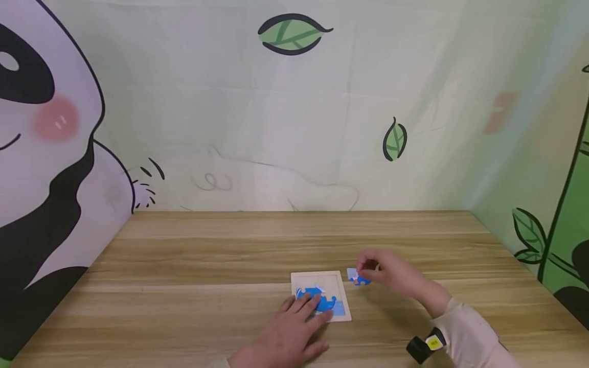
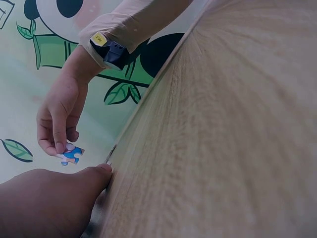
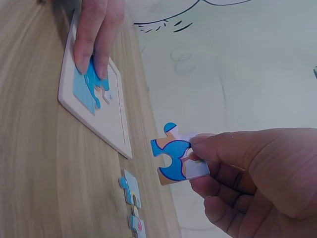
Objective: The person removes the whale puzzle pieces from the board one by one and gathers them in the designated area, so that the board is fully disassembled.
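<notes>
A square puzzle tray (image 1: 317,274) with a pale rim lies on the table, partly filled with blue pieces (image 1: 327,303). My left hand (image 1: 287,335) rests on its near left part, fingers extended over the pieces. To the right of the tray, my right hand (image 1: 388,271) pinches a jigsaw piece (image 3: 179,151) between thumb and fingers. That piece is blue, white and tan, with a round knob and a notch, and it is held up off the table in the right wrist view. Two loose puzzle pieces (image 3: 131,187) lie on the table beside the tray.
The wood-grain table (image 1: 184,306) runs back to a wall covering (image 1: 294,112) printed with leaves and a panda. A black band device (image 1: 425,346) with a yellow label sits at the right sleeve's cuff (image 1: 465,327).
</notes>
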`<state>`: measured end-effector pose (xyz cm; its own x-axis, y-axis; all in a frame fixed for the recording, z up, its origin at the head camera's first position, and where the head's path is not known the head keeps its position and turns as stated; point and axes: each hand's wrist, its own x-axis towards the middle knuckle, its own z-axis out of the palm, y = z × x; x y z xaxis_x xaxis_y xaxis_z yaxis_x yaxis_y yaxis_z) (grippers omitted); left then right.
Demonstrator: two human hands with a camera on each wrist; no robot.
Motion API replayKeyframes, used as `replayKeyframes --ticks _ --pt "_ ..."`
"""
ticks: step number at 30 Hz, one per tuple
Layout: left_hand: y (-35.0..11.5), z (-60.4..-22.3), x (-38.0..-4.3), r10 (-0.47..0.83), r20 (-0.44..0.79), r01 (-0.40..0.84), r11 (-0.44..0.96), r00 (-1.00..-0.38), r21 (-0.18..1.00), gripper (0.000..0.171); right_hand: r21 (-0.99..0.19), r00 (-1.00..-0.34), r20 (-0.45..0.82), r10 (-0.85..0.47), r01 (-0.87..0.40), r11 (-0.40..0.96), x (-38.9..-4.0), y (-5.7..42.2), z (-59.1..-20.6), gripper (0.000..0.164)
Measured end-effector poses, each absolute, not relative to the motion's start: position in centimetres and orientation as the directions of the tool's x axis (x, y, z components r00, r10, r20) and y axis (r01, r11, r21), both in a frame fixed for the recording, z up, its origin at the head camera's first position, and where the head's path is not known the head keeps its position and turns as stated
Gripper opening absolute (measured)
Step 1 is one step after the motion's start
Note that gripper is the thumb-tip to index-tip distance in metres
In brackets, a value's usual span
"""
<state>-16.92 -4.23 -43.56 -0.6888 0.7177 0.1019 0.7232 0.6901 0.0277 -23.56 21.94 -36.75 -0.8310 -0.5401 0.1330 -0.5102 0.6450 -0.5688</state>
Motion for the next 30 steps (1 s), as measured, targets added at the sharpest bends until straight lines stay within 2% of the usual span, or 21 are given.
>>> replayKeyframes --ticks 6,11,19,30 --pt "-4.3 -43.6 -16.8 0.717 0.113 0.723 0.690 -0.688 0.024 0.054 -0.557 -0.842 0.125 -0.525 -0.497 0.665 -23.6 23.2 -36.7 0.004" --pt "-4.3 -43.8 -17.1 0.720 0.108 0.726 0.687 -0.686 0.028 0.053 -0.553 -0.809 0.193 -0.554 -0.557 0.620 -23.9 24.5 -37.2 0.005" --pt "-4.3 -43.7 -17.0 0.719 0.101 0.724 0.689 -0.687 0.027 0.054 -0.563 -0.857 0.082 -0.509 -0.461 0.686 -23.9 25.6 -37.1 0.004" --pt "-4.3 -43.9 -17.1 0.720 0.099 0.725 0.687 -0.687 0.038 0.054 -0.610 -0.839 0.016 -0.544 -0.439 0.660 -24.1 27.0 -37.5 0.004"
